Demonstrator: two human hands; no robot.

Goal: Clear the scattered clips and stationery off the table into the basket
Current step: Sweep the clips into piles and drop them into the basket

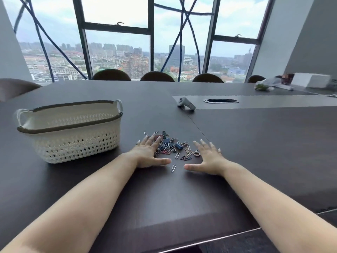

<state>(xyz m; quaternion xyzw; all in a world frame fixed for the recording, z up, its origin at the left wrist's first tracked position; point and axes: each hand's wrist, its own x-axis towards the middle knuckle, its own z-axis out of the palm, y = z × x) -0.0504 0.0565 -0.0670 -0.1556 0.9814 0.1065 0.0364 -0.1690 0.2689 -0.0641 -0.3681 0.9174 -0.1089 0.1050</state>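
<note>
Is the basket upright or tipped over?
Upright. The basket stands on its base, opening facing up, left of the clips.

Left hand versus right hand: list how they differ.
The left hand has fingers over the clip pile; the right hand lies beside it. The left hand is nearer the basket; the right hand is on the pile's far side. Both are open, palm down, fingers spread.
</note>
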